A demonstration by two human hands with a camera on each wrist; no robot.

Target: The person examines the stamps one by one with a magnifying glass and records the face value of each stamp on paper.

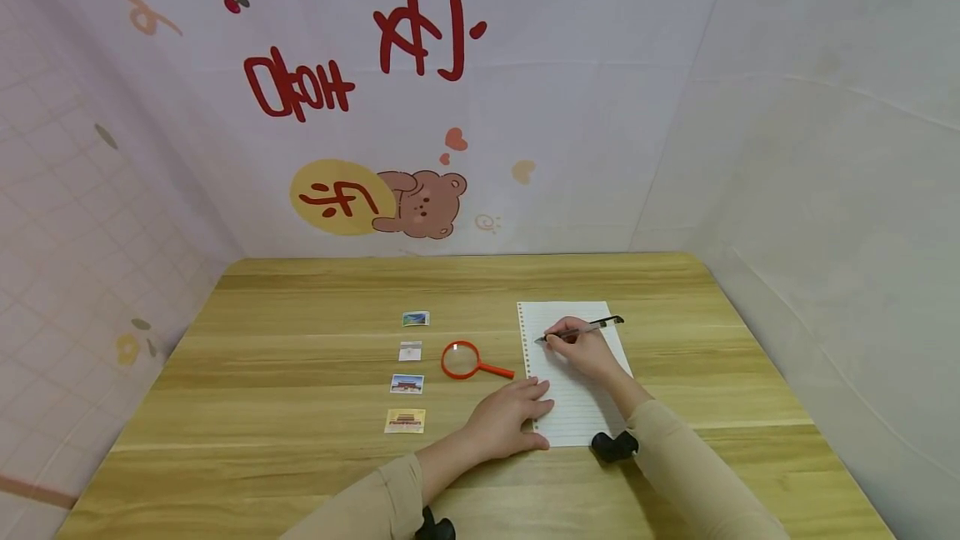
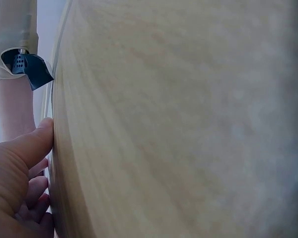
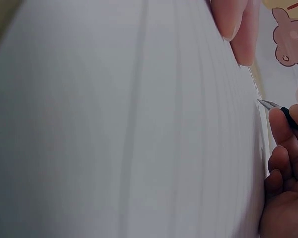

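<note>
In the head view, a sheet of lined, hole-punched paper lies on the wooden table. Above its upper left part, my right hand grips a pen with a dark clip, its tip pointing left near the punched margin. The right wrist view shows the pen's metal tip close to the paper; whether they touch I cannot tell. My left hand rests with extended fingers on the sheet's lower left edge. Left of it lies a red-rimmed magnifying glass, touched by neither hand.
Several small stamp-like pictures form a column on the left, from a blue-green one down to a yellow one. Black devices sit at both wrists. A printed cloth hangs behind the table.
</note>
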